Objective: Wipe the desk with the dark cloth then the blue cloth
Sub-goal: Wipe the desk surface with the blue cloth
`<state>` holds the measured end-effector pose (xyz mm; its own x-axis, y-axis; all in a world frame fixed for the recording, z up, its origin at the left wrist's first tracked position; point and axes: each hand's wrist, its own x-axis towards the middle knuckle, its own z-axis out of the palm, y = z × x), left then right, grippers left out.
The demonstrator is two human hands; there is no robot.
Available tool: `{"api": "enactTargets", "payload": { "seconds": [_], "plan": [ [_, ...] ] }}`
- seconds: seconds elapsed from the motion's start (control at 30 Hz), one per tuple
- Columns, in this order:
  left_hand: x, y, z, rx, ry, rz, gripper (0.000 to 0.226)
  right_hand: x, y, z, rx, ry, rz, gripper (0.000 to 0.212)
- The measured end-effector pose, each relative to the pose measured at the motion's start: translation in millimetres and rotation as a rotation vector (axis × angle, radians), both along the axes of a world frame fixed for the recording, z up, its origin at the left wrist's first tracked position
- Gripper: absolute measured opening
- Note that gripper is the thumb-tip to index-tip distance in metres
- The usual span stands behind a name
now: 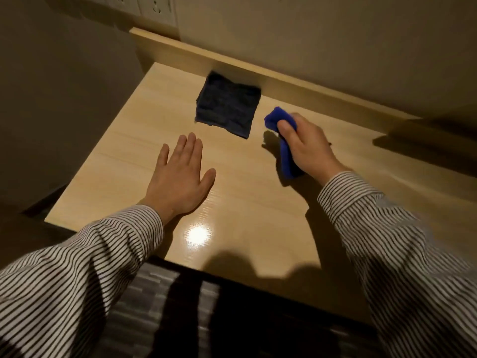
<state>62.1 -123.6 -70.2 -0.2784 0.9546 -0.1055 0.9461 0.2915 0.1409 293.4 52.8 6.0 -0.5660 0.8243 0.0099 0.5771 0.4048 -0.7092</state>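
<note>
The dark cloth (227, 105) lies folded in a flat square at the back of the light wooden desk (258, 202), close to the raised back ledge. My right hand (307, 148) is shut on the bunched bright blue cloth (280, 120), just right of the dark cloth; part of the blue cloth hangs below my palm down to the desk. My left hand (178, 177) rests flat on the desk with fingers spread, in front of the dark cloth and apart from it, holding nothing.
A raised wooden ledge (296, 78) runs along the desk's back edge against the wall. The desk's left edge (103, 140) drops off beside a dark surface. A lamp glare (197, 235) shines near the front edge. Wall sockets (157, 7) sit at the top left.
</note>
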Motion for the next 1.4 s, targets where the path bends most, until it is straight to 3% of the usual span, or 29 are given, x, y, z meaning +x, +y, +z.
{"api": "enactTargets", "payload": {
  "seconds": [0.17,0.23,0.57,1.23,1.4],
  "plan": [
    [-0.3,0.1,-2.8,-0.004,0.018,0.010,0.083,-18.4,95.9,-44.7,0.210,-0.428,0.159,0.053],
    [-0.2,-0.1,-3.6,-0.006,0.018,0.014,0.083,-17.7,97.6,-63.8,0.260,-0.491,0.194,0.059],
    [2.4,0.0,1.2,-0.011,0.007,0.023,0.085,-9.2,59.8,-60.7,0.279,-0.529,0.237,0.060],
    [4.3,-5.4,12.8,-0.021,-0.047,-0.001,0.083,23.2,-187.3,-59.0,0.254,-0.543,0.404,0.058],
    [7.5,-16.4,23.2,0.131,-0.123,-0.071,0.073,35.5,-232.3,-57.3,0.258,-0.511,0.435,0.057]
  ]
}}
